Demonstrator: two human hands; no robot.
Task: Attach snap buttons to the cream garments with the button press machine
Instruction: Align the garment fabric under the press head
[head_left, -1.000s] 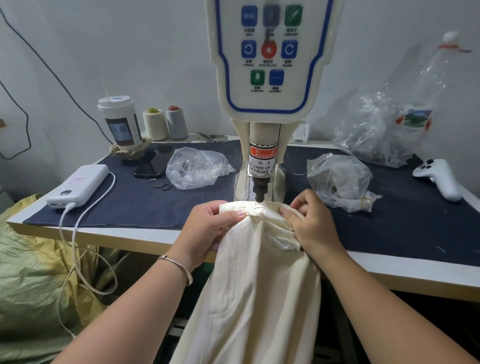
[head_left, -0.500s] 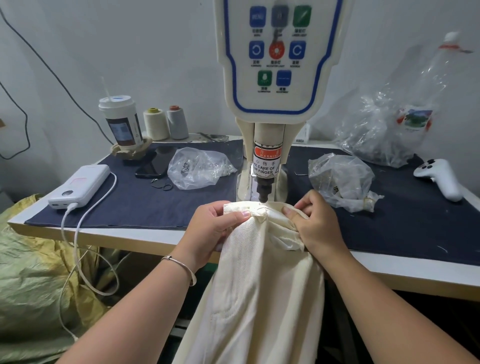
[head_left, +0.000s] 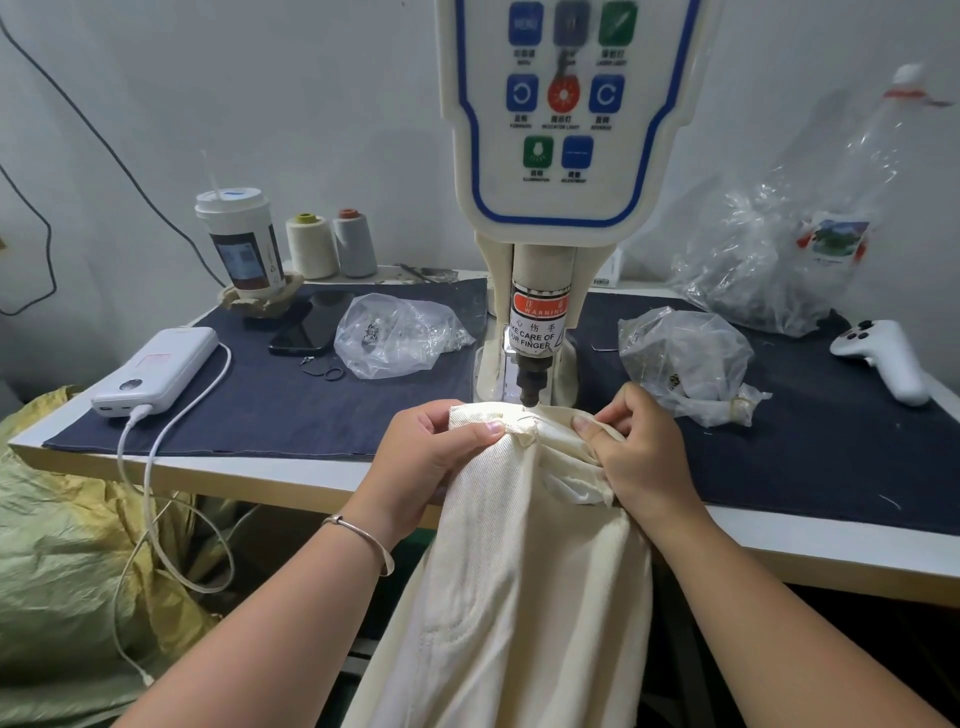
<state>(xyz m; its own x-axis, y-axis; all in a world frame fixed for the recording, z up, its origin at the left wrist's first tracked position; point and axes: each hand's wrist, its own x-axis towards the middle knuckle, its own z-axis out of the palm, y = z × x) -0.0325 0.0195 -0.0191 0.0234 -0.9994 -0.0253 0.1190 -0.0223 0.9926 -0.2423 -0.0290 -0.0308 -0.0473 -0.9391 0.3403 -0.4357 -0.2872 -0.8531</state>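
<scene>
centrally, your left hand (head_left: 421, 457) and your right hand (head_left: 636, 457) hold the top edge of the cream garment (head_left: 519, 571) just below the dark punch (head_left: 531, 384) of the button press machine (head_left: 561, 156). your left thumb lies flat across the upper face of the fabric with the fingers curled beneath the fold, so the cloth is pinched between them. your right thumb presses the bunched edge from the other side, with the fingers curled round the gathered cloth behind it. the strip of garment between your two thumbs sits directly under the punch tip and is lit by a bright spot; whether the punch touches the fabric cannot be told. the rest of the garment hangs down over the front edge of the table (head_left: 260, 473), between your forearms. a thin bracelet (head_left: 363, 535) circles your left wrist.

on the dark blue mat (head_left: 260, 405), left of the machine, lie a clear plastic bag (head_left: 400, 338), a black phone (head_left: 311, 322) and a white power bank (head_left: 156, 371) with its white cable (head_left: 150, 493) looping off the table edge. behind these stand a lidded cup (head_left: 239, 239) and two thread cones (head_left: 332, 244). right of the machine rest a second plastic bag (head_left: 685, 358), a white handheld controller (head_left: 883, 358) and a larger crumpled clear bag (head_left: 779, 249) against the wall.
</scene>
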